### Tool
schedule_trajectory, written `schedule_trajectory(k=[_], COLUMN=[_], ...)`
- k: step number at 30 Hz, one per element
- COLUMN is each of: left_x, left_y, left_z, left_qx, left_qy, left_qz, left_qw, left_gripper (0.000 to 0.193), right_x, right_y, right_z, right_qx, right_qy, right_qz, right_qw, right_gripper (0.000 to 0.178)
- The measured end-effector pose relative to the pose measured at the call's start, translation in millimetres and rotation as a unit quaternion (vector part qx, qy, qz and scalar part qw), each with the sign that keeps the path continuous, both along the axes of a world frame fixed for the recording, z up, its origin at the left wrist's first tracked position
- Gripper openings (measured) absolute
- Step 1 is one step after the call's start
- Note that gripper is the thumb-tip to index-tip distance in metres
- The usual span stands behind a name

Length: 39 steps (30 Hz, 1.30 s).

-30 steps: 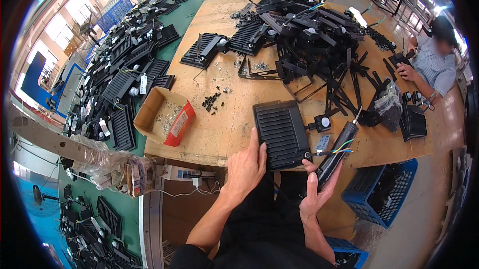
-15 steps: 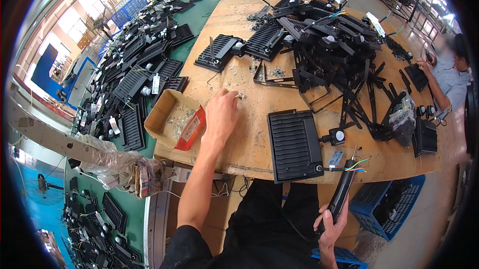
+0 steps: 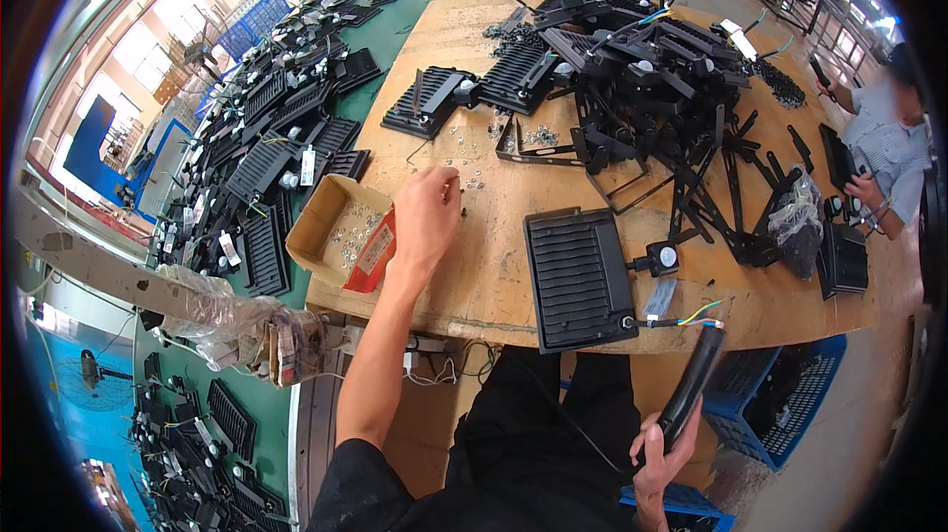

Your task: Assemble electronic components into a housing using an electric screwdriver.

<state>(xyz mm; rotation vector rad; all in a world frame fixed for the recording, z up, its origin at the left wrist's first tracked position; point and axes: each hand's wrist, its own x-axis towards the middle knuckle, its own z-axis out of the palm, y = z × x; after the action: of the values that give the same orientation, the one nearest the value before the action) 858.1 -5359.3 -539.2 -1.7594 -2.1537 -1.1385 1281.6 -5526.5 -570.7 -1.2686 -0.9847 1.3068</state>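
My left hand (image 3: 429, 214) is over the wooden table, its fingertips pinched together beside scattered small metal washers (image 3: 472, 173). Whatever it pinches is too small to make out. Just left of that wrist, an open cardboard box (image 3: 314, 226) with a red side holds more of these small metal pieces. Low at the right, my right hand (image 3: 664, 453) is closed around a black electric screwdriver (image 3: 688, 389), which points up toward the table edge. A black finned floodlight (image 3: 576, 280) lies near that edge, its sensor (image 3: 664, 257) to the right and coloured wires by the tool's tip.
A tangled heap of black brackets and floodlights (image 3: 642, 88) covers the table's far side. More floodlights crowd the green bench (image 3: 390, 38) at left. A blue crate (image 3: 780, 414) stands below the right edge. Another person (image 3: 879, 142) works at far right.
My left hand has drawn back slightly to the left, its fingers curled in more. The screwdriver has shifted a little rightward in my right hand. The other person's hands have moved.
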Motion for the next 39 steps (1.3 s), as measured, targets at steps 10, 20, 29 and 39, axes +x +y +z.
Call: schedule_trajectory(k=[10,20,29,39], left_x=[61.9,84.6,96.7,85.1], left_y=[-119.1,-147.3,-156.6,-159.9], left_z=[-16.0,-19.6,-20.7,-14.9], left_qx=[0.053,0.025,-0.005,-0.026], left_qy=[-0.723,-0.826,-0.840,-0.835], left_qz=[-0.066,-0.207,-0.223,-0.285], left_qw=[0.686,0.524,0.495,0.469], left_gripper=[0.019,0.016,0.014,0.016], right_x=[-25.4,-18.7,-32.6,-28.9], right_y=[-16.5,-12.5,-20.8,-13.4], right_z=[24.5,38.6,32.7,39.8], right_qx=[-0.108,0.030,-0.009,-0.065], right_qy=[0.089,-0.082,-0.066,-0.023], right_qz=[0.261,0.348,0.427,0.450], right_qw=[0.955,0.933,0.902,0.890], right_gripper=[0.093,0.094,0.089,0.088])
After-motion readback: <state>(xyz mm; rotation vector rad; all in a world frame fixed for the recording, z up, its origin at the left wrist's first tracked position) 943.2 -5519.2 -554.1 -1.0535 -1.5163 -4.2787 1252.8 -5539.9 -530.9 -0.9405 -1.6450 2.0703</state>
